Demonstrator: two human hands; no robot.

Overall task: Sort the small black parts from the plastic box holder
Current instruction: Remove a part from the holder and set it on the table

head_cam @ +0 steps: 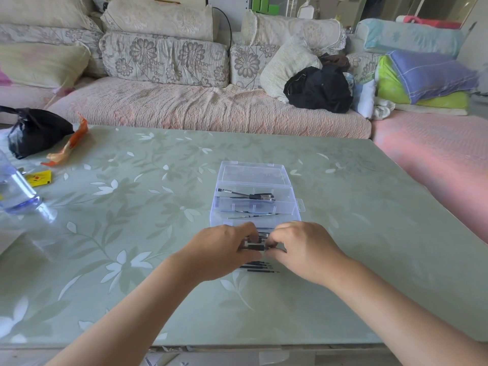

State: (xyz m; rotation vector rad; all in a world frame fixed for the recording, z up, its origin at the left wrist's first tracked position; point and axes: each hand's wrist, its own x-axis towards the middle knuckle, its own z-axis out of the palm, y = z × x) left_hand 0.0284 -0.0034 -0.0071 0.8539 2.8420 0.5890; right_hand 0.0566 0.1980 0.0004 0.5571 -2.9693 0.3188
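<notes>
Pinching a small black part (254,247) from both ends, the left grip (224,247) and right grip (303,249) were curled in toward each other, fingertips closed on that little bar with barely any gap between the two hands. They hovered low over the table (356,260), right at the near end of the clear plastic box (217,207), which sat open with its lid (253,174) flipped back. More black bits showed in the near compartment behind the fingers, though I couldn't tell how many. A few loose black parts (260,266) lay in a row on the table just under the hands, outside the box. A dark-handled tool (250,195) and some thin rods (250,214) lay in the compartments further back. Off to the left were a black bag (34,130), an orange wrapper (68,143) and a water bottle (13,191).
</notes>
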